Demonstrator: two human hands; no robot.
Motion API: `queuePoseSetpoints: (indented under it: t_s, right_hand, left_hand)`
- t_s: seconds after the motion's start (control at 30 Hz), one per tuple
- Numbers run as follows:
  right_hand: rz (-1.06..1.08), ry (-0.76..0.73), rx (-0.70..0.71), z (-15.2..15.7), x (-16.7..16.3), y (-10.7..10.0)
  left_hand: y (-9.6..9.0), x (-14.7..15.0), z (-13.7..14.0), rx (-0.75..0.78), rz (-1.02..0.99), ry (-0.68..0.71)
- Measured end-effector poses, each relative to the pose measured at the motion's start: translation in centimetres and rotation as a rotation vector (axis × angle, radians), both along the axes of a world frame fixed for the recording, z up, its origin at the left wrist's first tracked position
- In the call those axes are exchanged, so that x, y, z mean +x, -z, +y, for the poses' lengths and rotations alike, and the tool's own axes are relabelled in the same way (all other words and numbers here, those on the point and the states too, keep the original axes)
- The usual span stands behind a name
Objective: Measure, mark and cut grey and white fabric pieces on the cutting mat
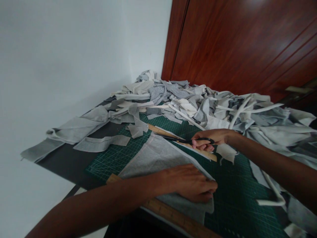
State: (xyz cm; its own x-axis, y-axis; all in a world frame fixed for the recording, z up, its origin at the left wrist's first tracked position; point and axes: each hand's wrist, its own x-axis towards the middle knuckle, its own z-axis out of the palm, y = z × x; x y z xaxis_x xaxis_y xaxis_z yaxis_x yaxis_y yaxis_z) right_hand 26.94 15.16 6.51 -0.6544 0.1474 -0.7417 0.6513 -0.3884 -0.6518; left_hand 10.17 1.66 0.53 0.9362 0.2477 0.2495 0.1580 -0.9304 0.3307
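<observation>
A piece of grey fabric (pixel 153 155) lies over the green cutting mat (pixel 109 162). My left hand (pixel 195 183) is closed on the fabric's right side, its fingers curled at the edge. In my right hand (pixel 204 140) is a pair of black-handled scissors (pixel 182 140), the fingers wrapped round the handles. The blades point left along the fabric's far edge, close to its upper corner. Beneath the scissors a wooden ruler (pixel 210 156) lies slantwise on the mat, partly covered by my right hand.
A big heap of grey and white fabric scraps (pixel 190 102) covers the back and right of the table. Loose strips (pixel 102 142) lie at the left. A second wooden ruler (pixel 170 215) runs along the front edge. A white wall and a red-brown door (pixel 237 43) stand behind.
</observation>
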Motion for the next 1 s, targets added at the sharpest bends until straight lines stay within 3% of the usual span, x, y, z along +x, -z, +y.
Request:
queuePoseSetpoints:
  t_s: [0.23,0.53,1.0]
  right_hand:
    - [0.055,-0.024,-0.016,1.0,-0.1,1.4]
    - [0.045,-0.061,-0.037,0.7,0.9,0.1]
    - [0.013,-0.061,0.005,0.9,-0.3,-0.2]
  left_hand:
    - [-0.1,0.0,0.0,0.015,-0.016,0.008]
    - [-0.2,-0.1,-0.1,0.012,-0.004,-0.001]
    - [-0.2,-0.1,0.0,-0.011,-0.007,0.019]
